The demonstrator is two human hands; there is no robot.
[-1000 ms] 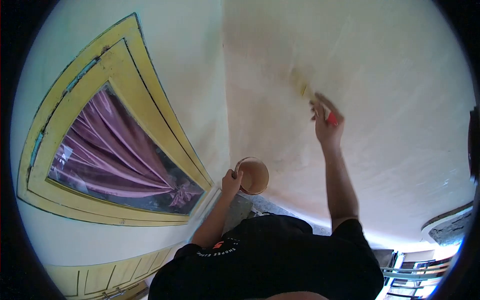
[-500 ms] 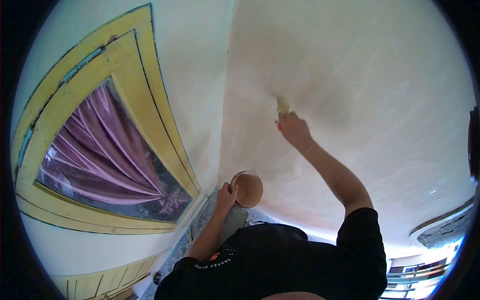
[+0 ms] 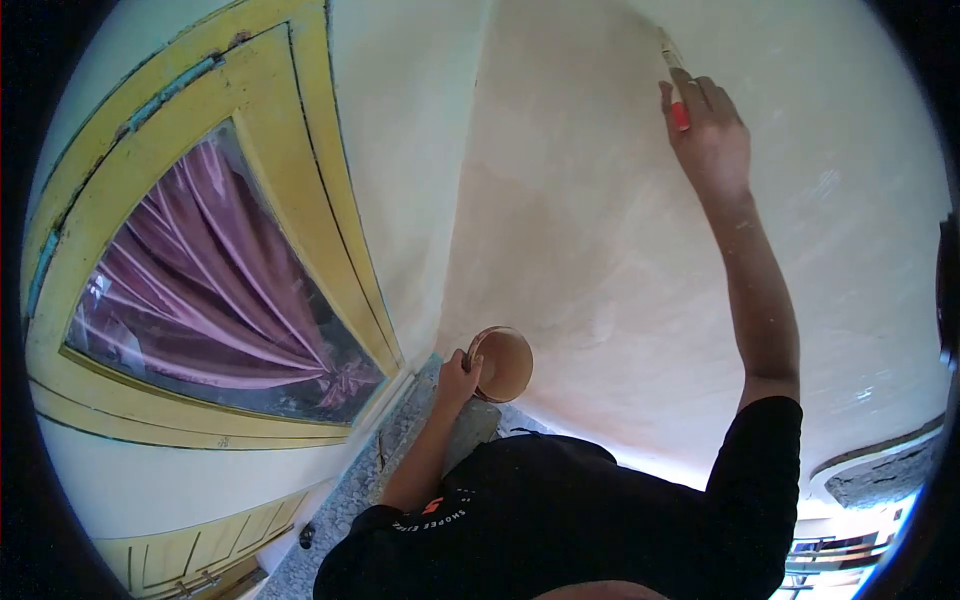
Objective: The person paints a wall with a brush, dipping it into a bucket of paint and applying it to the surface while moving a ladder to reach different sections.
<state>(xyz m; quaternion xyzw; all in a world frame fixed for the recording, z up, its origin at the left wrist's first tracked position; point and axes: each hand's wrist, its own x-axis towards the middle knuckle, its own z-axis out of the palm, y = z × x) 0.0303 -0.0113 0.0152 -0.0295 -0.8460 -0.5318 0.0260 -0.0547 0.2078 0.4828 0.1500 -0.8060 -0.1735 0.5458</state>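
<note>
My right hand (image 3: 712,135) is raised high against a cream wall (image 3: 600,230) and grips a paintbrush (image 3: 672,75) with a red handle, its bristles against the wall near the top of the view. My left hand (image 3: 456,380) holds a small round brown paint tin (image 3: 503,362) by its rim, low and near my chest. My black sleeve and shirt (image 3: 560,520) fill the bottom of the view.
A yellow-framed window (image 3: 200,270) with a pink curtain behind the glass is in the adjoining wall on the left. A grey speckled ledge (image 3: 370,470) runs below it. A railing (image 3: 830,560) shows at the bottom right.
My right hand has swept the brush from the middle of the wall up and to the right. The left hand has kept the tin almost still.
</note>
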